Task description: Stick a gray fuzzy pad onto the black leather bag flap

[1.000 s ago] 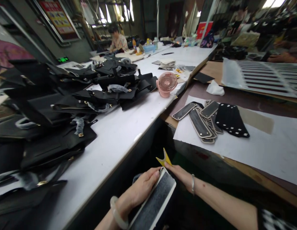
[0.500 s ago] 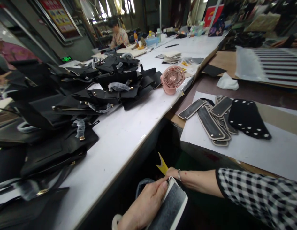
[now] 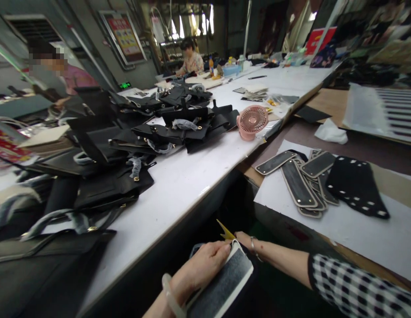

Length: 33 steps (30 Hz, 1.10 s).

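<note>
My left hand (image 3: pixel 205 261) is closed over the upper edge of a dark grey panel with a pale border (image 3: pixel 222 287), low in the middle of the view. Its thumb presses along the panel's top corner. Behind that corner is my right hand (image 3: pixel 242 240), curled, its fingertips hidden by the panel and the left hand. A yellow piece with a notched, pointed end (image 3: pixel 226 231) sticks out beside the right hand's fingers; whether they grip it is not clear. The panel's lower part runs out of the frame.
Several black handbags (image 3: pixel 106 176) with wrapped handles cover the left of the white table (image 3: pixel 179 194). A pink fan (image 3: pixel 252 121) stands near its edge. On the right bench lie pale-edged dark strips (image 3: pixel 296 183) and a black panel with white marks (image 3: pixel 356 183). Two people work beyond.
The view has turned left, so the table things appear further right. My left hand has shifted slightly along the panel's edge, and both hands stay together at the panel's top.
</note>
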Tool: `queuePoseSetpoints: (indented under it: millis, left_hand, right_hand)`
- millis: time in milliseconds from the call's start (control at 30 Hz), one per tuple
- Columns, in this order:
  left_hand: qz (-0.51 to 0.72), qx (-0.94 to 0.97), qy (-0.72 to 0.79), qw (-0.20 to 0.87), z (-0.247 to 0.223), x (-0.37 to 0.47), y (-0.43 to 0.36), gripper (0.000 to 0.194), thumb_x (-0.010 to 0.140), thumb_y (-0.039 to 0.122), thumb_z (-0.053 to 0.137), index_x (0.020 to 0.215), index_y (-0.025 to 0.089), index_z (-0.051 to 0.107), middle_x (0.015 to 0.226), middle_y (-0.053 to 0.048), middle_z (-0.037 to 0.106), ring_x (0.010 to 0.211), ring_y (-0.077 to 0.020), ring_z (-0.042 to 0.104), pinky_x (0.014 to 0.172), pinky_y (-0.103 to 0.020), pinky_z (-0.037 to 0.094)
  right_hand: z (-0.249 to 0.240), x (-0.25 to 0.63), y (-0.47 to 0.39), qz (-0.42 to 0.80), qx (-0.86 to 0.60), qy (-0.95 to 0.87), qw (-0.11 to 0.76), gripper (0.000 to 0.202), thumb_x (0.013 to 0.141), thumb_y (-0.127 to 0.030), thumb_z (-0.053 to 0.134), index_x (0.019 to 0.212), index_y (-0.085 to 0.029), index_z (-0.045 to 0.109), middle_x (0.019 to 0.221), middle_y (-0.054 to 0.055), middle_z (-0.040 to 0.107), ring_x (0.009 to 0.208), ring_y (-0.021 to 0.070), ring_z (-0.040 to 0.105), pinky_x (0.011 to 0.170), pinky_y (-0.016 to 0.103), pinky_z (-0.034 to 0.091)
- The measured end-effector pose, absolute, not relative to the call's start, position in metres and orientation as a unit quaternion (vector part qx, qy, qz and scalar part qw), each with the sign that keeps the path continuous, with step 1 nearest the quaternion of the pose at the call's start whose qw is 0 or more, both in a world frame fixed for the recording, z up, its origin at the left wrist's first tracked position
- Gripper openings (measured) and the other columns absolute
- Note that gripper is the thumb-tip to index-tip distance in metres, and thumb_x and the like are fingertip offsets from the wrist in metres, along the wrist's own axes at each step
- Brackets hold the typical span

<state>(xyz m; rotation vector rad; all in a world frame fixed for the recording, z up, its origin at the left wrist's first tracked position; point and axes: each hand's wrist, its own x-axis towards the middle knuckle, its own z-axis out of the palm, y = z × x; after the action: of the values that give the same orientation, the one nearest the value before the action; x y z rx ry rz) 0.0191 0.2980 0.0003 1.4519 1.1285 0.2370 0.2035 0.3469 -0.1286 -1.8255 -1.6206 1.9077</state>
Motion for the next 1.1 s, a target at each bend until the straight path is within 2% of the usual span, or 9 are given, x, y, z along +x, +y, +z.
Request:
queuePoseSetpoints:
  millis: [167,267,333,467,567,700,800,1000,1100]
  left_hand:
    - [0.106,0.613,0.525,0.581,0.004,0.020,0.296,0.040,0.096,0.046,0.040,0.105,0.021,0.070,0.103,-0.004,0.071,0.096,-0.0221,0.063,0.089,-0.032,0.046]
    - [0.111,0.598,0.545,0.578,0.003,0.019,0.296,0.038,0.093,0.045,0.046,0.109,0.019,0.068,0.105,-0.006,0.070,0.097,-0.0233,0.063,0.088,-0.034,0.045]
    - [0.116,0.586,0.554,0.580,0.001,0.018,0.296,0.043,0.092,0.046,0.046,0.120,0.018,0.063,0.101,-0.006,0.069,0.092,-0.0220,0.062,0.082,-0.032,0.046]
    - [0.116,0.554,0.561,0.604,-0.002,0.017,0.296,0.071,0.093,0.043,0.046,0.155,0.017,0.024,0.079,0.002,0.062,0.068,-0.0153,0.053,0.061,-0.027,0.041]
    - [0.134,0.536,0.561,0.617,-0.006,0.018,0.294,0.087,0.093,0.040,0.048,0.157,0.018,-0.006,0.071,0.006,0.057,0.062,-0.0129,0.048,0.060,-0.025,0.038]
    - [0.162,0.523,0.562,0.620,-0.012,0.019,0.291,0.094,0.093,0.040,0.049,0.153,0.020,-0.021,0.067,0.009,0.055,0.058,-0.0127,0.044,0.056,-0.025,0.034]
    - [0.152,0.535,0.569,0.606,-0.011,0.019,0.291,0.090,0.094,0.041,0.049,0.155,0.024,-0.016,0.066,0.008,0.053,0.058,-0.0139,0.046,0.058,-0.026,0.035]
    - [0.149,0.588,0.559,0.565,0.003,0.018,0.294,0.052,0.096,0.042,0.045,0.147,0.035,0.042,0.085,0.000,0.065,0.076,-0.0184,0.060,0.075,-0.030,0.043]
    - [0.153,0.611,0.536,0.562,0.007,0.018,0.294,0.041,0.097,0.041,0.043,0.137,0.037,0.052,0.091,0.001,0.070,0.083,-0.0193,0.064,0.080,-0.030,0.045]
  right_hand:
    - [-0.070,0.271,0.361,0.640,-0.518,-0.567,0.000,0.063,0.085,-0.075,0.045,0.110,-0.017,0.052,0.082,0.002,0.063,0.051,0.0082,0.055,0.050,0.021,0.047]
    - [-0.033,0.294,0.371,0.679,-0.414,-0.598,-0.098,0.079,0.062,-0.088,0.053,0.092,-0.015,0.061,0.075,0.006,0.067,0.051,0.0130,0.059,0.048,0.025,0.049]
    - [-0.020,0.291,0.377,0.664,-0.367,-0.630,-0.167,0.079,0.055,-0.087,0.060,0.085,-0.014,0.065,0.068,0.007,0.067,0.048,0.0161,0.059,0.044,0.026,0.047]
    - [-0.014,0.264,0.392,0.495,-0.377,-0.770,-0.140,0.059,0.075,-0.076,0.057,0.082,-0.017,0.062,0.070,0.005,0.067,0.059,0.0166,0.060,0.050,0.024,0.040]
    - [-0.011,0.244,0.404,0.311,-0.377,-0.869,-0.076,0.053,0.094,-0.060,0.040,0.070,-0.017,0.058,0.068,0.008,0.065,0.066,0.0196,0.059,0.059,0.029,0.032]
    - [-0.005,0.225,0.417,0.171,-0.277,-0.943,-0.063,0.055,0.099,-0.053,0.035,0.066,-0.017,0.060,0.067,0.011,0.068,0.062,0.0200,0.060,0.060,0.032,0.023]
    - [-0.006,0.213,0.422,0.117,-0.197,-0.971,-0.067,0.058,0.100,-0.054,0.032,0.067,-0.017,0.062,0.065,0.011,0.069,0.059,0.0195,0.060,0.058,0.032,0.018]
    - [-0.010,0.203,0.424,0.063,-0.124,-0.988,-0.069,0.058,0.102,-0.052,0.029,0.071,-0.019,0.064,0.066,0.007,0.071,0.059,0.0198,0.063,0.056,0.031,0.018]
    - [-0.008,0.202,0.424,0.049,-0.111,-0.989,-0.079,0.056,0.102,-0.051,0.031,0.070,-0.019,0.064,0.066,0.007,0.071,0.058,0.0205,0.064,0.055,0.031,0.021]
